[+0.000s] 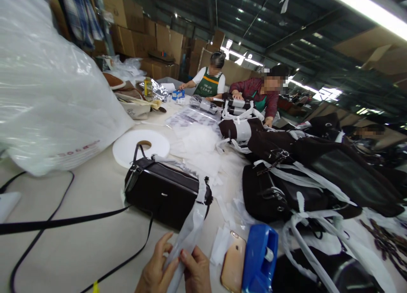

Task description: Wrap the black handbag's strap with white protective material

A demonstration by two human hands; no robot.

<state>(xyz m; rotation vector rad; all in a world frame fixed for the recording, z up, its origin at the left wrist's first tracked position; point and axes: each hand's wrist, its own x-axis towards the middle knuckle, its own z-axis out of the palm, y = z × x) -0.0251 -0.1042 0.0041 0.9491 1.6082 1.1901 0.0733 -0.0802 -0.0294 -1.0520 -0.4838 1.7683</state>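
At the bottom edge of the head view, my left hand (155, 269) and my right hand (197, 271) pinch a white wrapping strip (188, 233) between thumbs and fingers. The strip runs up to a dark brown handbag (167, 191) lying on the table just beyond my hands. The bag's long black strap (63, 221) trails left across the table. A gold phone (233, 265) and a blue tape dispenser (260, 259) lie right of my right hand.
A pile of dark bags wrapped in white strips (302, 174) fills the right side. A white tape roll (140, 146) lies behind the handbag, a big clear plastic sack (47, 93) at left. Two people (254, 93) work at the table's far end before stacked cartons (149, 38).
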